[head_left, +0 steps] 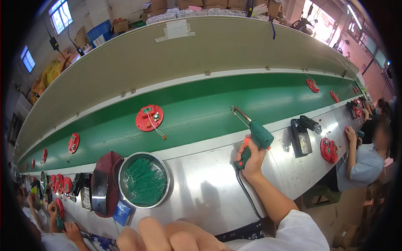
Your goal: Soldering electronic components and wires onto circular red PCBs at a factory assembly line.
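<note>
My right hand (254, 163) is wrapped around the handle of a green soldering gun (261, 136). A finger rests by its orange trigger, and the metal barrel points up and left over the green conveyor belt (197, 113). The gun's black cord (247, 194) runs down across the metal table. Close to the camera at the lower edge, my left hand (171, 237) has its fingers curled; whatever they may hold is hidden. Left of the gun, a round red part (149, 118) with a small circuit board and white wires lies on the belt.
A steel bowl (168, 186) of green wires stands on the metal table, beside a dark red cloth bag (115, 180) and a blue packet (122, 212). To the right are a black stand with a tray (302, 140) and red discs (328, 149). Co-workers sit at both sides.
</note>
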The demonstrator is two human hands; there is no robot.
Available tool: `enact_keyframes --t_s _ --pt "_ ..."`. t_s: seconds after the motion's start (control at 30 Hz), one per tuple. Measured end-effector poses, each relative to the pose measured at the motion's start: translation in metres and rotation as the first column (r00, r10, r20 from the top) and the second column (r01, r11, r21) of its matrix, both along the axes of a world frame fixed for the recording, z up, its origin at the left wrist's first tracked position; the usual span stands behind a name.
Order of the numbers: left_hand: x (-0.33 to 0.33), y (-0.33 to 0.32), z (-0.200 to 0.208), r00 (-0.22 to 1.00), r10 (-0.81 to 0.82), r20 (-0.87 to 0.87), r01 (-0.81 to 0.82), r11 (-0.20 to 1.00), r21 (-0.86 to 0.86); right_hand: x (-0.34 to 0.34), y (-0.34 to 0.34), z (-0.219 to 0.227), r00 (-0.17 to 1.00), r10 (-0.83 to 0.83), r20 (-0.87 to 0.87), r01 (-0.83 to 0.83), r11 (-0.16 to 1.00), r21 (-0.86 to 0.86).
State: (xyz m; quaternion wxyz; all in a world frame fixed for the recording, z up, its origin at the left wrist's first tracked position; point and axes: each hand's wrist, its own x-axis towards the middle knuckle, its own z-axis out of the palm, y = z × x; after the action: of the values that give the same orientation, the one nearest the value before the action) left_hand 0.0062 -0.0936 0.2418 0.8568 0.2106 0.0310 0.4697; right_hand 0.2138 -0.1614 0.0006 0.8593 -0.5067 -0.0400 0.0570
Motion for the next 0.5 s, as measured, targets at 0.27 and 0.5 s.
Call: enact_keyframes --t_s 0.27,0.5 --pt "0.014 -0.014 0.007 0.911 0.298 0.286 -0.203 0.926 -0.319 0.006 0.002 -0.004 0.999 -0.032 -0.034 0.033 0.999 0.025" --pt "0.006 -0.025 -0.009 0.93 0.325 -0.171 -0.329 0.944 0.006 0.003 0.01 -0.002 0.999 -0.027 -0.024 0.028 0.998 0.049"
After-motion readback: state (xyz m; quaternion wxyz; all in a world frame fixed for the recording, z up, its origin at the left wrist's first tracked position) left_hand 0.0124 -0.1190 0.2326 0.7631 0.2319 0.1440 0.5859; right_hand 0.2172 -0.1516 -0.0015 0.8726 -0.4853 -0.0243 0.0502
